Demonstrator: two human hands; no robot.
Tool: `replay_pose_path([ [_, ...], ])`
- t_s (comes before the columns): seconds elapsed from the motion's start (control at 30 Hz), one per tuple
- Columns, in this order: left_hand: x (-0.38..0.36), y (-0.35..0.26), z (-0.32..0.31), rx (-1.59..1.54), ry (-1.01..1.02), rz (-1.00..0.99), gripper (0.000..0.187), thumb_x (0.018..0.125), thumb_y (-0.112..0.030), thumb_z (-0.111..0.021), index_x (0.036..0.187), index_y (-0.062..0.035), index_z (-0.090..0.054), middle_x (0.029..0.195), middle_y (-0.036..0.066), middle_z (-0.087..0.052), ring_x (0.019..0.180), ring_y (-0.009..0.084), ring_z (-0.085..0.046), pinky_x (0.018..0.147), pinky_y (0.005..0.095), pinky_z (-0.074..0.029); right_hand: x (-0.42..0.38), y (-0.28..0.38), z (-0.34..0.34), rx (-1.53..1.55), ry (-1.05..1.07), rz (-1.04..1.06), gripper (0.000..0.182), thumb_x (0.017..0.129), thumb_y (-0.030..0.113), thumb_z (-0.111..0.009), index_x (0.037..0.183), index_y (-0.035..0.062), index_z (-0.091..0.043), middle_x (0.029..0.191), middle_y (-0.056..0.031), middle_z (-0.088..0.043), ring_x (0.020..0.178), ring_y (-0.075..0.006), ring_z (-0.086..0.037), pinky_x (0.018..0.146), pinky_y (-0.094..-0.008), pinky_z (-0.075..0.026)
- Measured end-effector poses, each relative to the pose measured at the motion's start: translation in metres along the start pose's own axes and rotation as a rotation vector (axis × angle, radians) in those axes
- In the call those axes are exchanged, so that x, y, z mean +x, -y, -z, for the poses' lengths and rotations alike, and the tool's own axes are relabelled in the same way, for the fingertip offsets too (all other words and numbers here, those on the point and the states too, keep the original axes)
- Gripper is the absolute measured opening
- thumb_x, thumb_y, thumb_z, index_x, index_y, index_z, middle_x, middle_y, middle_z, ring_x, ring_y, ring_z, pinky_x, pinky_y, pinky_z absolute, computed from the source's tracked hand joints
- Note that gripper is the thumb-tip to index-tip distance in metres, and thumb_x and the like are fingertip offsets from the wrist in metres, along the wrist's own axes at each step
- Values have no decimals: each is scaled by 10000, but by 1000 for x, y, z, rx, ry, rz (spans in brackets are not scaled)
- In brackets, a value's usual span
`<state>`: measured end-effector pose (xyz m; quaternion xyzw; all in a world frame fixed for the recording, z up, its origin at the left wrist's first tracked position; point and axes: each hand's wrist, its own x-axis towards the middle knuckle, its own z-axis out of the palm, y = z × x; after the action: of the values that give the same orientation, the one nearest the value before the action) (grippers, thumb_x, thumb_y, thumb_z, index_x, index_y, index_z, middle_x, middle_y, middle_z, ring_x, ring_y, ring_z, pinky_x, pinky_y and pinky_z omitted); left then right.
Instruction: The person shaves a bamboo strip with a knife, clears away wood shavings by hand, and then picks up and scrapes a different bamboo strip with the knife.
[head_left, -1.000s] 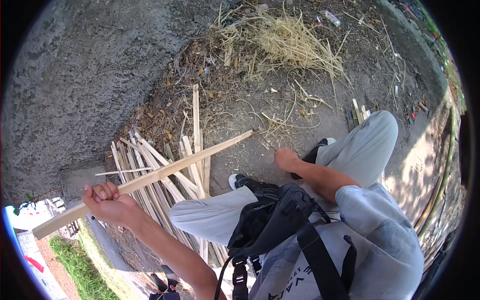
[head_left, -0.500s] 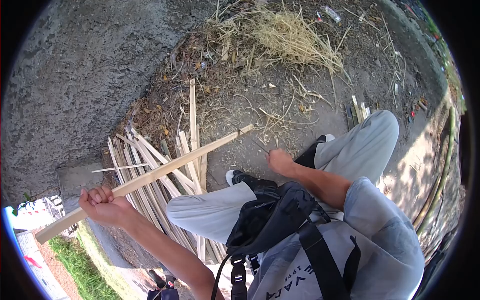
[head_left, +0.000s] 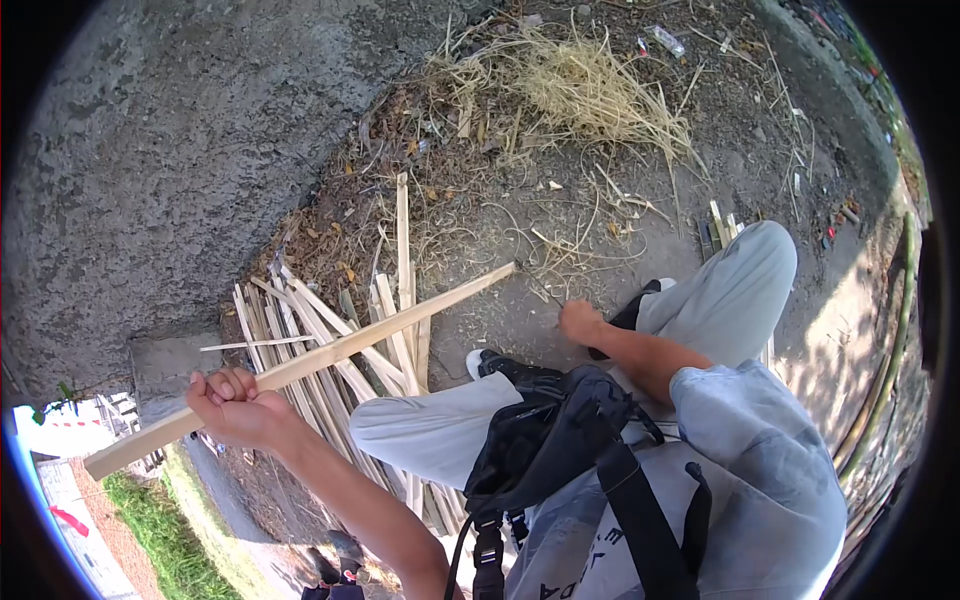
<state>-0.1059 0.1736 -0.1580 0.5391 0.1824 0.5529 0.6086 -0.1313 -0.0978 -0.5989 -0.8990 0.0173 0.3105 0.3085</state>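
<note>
My left hand (head_left: 240, 408) is wrapped round a long, flat bamboo strip (head_left: 350, 343), near its lower-left end. The strip slants up across the view, and its far tip points toward my right hand (head_left: 580, 323). That hand is closed, low over the ground between my feet, on what looks like a knife with a thin dark blade (head_left: 545, 296). The blade is faint against the soil, its handle is hidden in the fist, and it shows apart from the strip's tip. Beneath the strip lies a pile of similar bamboo strips (head_left: 290, 350).
A rough concrete surface (head_left: 200, 170) fills the upper left. Pale shavings (head_left: 590, 90) are heaped at the top. More strips (head_left: 722, 224) lie beside my right knee, and long poles (head_left: 885, 370) lie at the far right. A black bag (head_left: 545, 430) hangs at my waist.
The dark blade, which crossed the strip's far tip earlier, has come away from it toward the lower right. My left hand keeps its hold; the whole view has shifted slightly.
</note>
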Motion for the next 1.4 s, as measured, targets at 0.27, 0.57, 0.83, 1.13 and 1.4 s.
replay_pose_path([
  [0.27, 12, 4, 25, -49, -3, 34, 348, 851, -120, -571, 622, -157, -312, 526, -36, -279, 450, 74, -202, 413, 246, -154, -55, 94, 57, 122, -17, 355, 536, 995, 414, -358, 935, -25, -662, 762, -285, -638, 790, -480, -637, 775, -541, -512],
  [0.57, 42, 23, 55, 62, -187, 7, 227, 876, -115, -556, 698, -118, -415, 551, -37, -288, 455, 64, -221, 407, 244, -169, -13, 69, 19, -20, -29, 273, 525, 1008, 405, -326, 914, 9, -657, 826, -253, -666, 798, -444, -657, 764, -549, -517],
  [0.83, 18, 11, 26, 20, -98, -16, 327, 883, -113, -549, 642, -149, -331, 550, -37, -284, 453, 71, -184, 409, 244, -159, -62, 119, 53, 122, -25, 440, 534, 1007, 389, -333, 867, -11, -658, 761, -273, -648, 745, -459, -649, 723, -538, -527],
  [1.13, 3, 4, 10, 20, -70, -45, 322, 883, -115, -560, 649, -140, -339, 545, -33, -302, 446, 72, -190, 412, 241, -161, -24, 80, 46, 141, -7, 270, 545, 1008, 383, -336, 853, -28, -657, 779, -276, -647, 771, -469, -641, 758, -538, -518],
  [1.4, -4, 2, -2, 44, -51, -44, 322, 873, -115, -570, 658, -137, -332, 558, -33, -294, 463, 76, -209, 421, 247, -158, -5, 58, -1, 189, -15, 47, 550, 1006, 399, -330, 880, -8, -678, 849, -290, -650, 817, -462, -644, 796, -532, -515],
])
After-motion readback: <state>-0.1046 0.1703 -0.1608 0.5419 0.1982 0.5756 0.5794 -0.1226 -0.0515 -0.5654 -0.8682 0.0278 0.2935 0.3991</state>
